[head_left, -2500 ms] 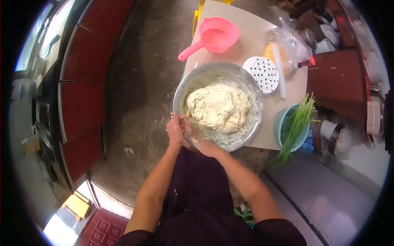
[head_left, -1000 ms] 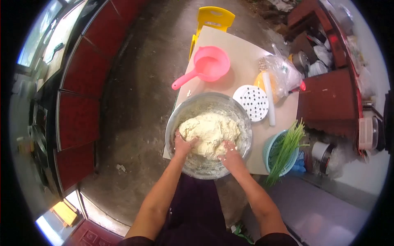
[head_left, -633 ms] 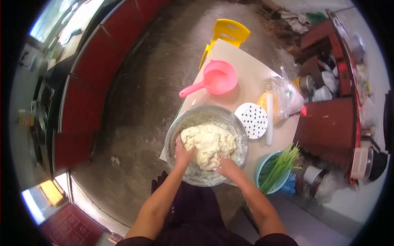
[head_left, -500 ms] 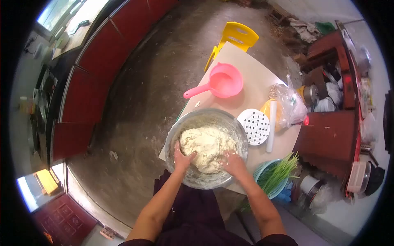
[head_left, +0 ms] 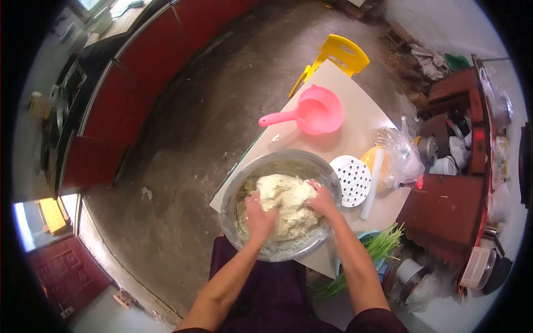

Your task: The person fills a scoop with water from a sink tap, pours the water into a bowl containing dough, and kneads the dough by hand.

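Note:
A pale, rough lump of dough (head_left: 286, 208) sits in a wide metal bowl (head_left: 239, 177) with flour smeared on its inner wall. On the dough's left side lies my left hand (head_left: 260, 216), its fingers curled and pressed into it. From the upper right, my right hand (head_left: 322, 201) grips the other side, with its fingertips partly hidden against the dough. The bowl stands at the near end of a light table (head_left: 361, 100).
Past the bowl are a pink dipper (head_left: 321, 111), a white perforated disc (head_left: 352, 180), a white rolling pin (head_left: 372, 186) and a plastic bag (head_left: 402, 158). Long green stalks (head_left: 383, 247) fill a basket at right. A yellow chair (head_left: 345, 54) stands at the far end.
My left hand has come inward from the bowl's left rim onto the dough. My right hand has shifted up along the dough's right side. The dough looks more bunched, and the view has shifted.

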Demonstrator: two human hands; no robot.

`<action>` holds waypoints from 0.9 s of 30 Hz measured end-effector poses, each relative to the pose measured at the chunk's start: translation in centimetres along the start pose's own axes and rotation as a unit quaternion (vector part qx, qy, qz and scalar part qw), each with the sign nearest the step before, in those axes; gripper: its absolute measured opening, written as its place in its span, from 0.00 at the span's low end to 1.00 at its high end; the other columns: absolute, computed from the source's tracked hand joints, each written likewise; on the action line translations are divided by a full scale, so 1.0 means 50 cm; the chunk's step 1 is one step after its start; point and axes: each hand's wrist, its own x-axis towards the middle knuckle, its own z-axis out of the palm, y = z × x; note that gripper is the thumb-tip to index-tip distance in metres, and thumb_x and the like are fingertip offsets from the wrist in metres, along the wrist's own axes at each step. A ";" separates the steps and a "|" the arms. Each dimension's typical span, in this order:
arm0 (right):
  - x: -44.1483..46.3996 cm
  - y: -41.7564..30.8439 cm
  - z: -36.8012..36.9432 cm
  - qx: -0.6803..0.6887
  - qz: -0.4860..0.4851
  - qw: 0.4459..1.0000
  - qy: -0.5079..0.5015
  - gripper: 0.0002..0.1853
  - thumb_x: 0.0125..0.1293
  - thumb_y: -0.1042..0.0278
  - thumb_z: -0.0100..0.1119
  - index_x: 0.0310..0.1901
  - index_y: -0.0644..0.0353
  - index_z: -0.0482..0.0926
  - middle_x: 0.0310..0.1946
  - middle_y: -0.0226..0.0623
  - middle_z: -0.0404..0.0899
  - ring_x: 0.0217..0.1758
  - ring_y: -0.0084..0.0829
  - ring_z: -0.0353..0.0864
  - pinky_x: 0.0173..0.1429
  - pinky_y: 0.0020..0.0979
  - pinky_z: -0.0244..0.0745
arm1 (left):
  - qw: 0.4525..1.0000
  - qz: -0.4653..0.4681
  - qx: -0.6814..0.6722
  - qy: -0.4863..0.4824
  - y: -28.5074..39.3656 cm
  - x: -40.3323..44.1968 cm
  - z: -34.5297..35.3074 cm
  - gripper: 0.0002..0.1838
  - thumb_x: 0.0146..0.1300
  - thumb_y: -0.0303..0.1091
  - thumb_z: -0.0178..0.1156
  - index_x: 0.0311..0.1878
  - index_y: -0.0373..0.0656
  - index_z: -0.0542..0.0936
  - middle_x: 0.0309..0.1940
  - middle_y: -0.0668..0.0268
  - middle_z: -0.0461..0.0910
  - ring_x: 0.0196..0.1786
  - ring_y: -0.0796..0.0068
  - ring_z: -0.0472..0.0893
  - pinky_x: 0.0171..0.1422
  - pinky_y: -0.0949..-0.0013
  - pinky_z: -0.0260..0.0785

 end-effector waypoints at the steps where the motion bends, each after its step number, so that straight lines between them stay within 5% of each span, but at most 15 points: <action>1: -0.014 0.005 -0.015 0.016 0.008 1.000 -0.007 0.45 0.35 0.67 0.73 0.61 0.66 0.68 0.59 0.50 0.71 0.62 0.40 0.71 0.65 0.33 0.65 | 0.999 0.024 0.022 0.013 0.020 -0.019 -0.005 0.33 0.42 0.37 0.70 0.55 0.41 0.72 0.43 0.49 0.70 0.48 0.48 0.75 0.48 0.54 0.70; 4: -0.009 0.144 0.018 0.193 -0.003 0.981 0.011 0.44 0.34 0.75 0.71 0.61 0.66 0.68 0.59 0.49 0.72 0.63 0.38 0.71 0.65 0.31 0.64 | 0.999 0.021 0.036 -0.030 0.088 -0.050 -0.030 0.32 0.41 0.35 0.69 0.55 0.45 0.72 0.47 0.49 0.68 0.51 0.49 0.74 0.48 0.52 0.71; 11: -0.064 0.060 -0.001 0.323 0.045 0.944 0.048 0.37 0.39 0.83 0.64 0.58 0.68 0.69 0.45 0.38 0.78 0.45 0.26 0.75 0.51 0.27 0.72 | 0.996 0.062 0.059 -0.016 0.094 -0.043 -0.012 0.32 0.40 0.33 0.69 0.54 0.48 0.73 0.50 0.51 0.67 0.48 0.49 0.75 0.45 0.52 0.72; 18: -0.077 0.047 0.030 0.363 0.017 0.930 0.060 0.40 0.41 0.79 0.64 0.62 0.68 0.65 0.45 0.37 0.78 0.45 0.29 0.77 0.49 0.28 0.74 | 0.996 0.080 0.026 0.015 0.087 -0.036 -0.025 0.30 0.37 0.31 0.69 0.51 0.46 0.75 0.45 0.52 0.69 0.40 0.50 0.77 0.40 0.54 0.71; 21: -0.110 0.069 0.045 0.317 -0.003 0.940 0.129 0.30 0.47 0.80 0.57 0.57 0.64 0.68 0.43 0.34 0.77 0.44 0.25 0.77 0.47 0.27 0.75 | 0.994 0.110 0.014 0.005 0.118 -0.076 -0.054 0.29 0.35 0.30 0.68 0.48 0.46 0.76 0.44 0.52 0.69 0.39 0.50 0.78 0.39 0.54 0.71; 24: -0.190 -0.025 -0.007 0.476 0.005 0.875 0.091 0.32 0.45 0.78 0.59 0.58 0.66 0.67 0.44 0.36 0.76 0.42 0.27 0.78 0.43 0.24 0.75 | 0.985 0.169 -0.022 0.008 0.163 -0.102 -0.089 0.28 0.33 0.29 0.68 0.46 0.47 0.77 0.43 0.53 0.69 0.38 0.52 0.78 0.37 0.57 0.72; 27: -0.244 -0.106 -0.051 0.478 -0.024 0.870 0.117 0.27 0.46 0.77 0.58 0.52 0.63 0.68 0.44 0.34 0.75 0.41 0.24 0.77 0.43 0.23 0.75 | 0.972 0.231 -0.037 0.030 0.214 -0.105 -0.130 0.28 0.31 0.29 0.68 0.45 0.48 0.77 0.43 0.53 0.69 0.38 0.55 0.78 0.35 0.60 0.72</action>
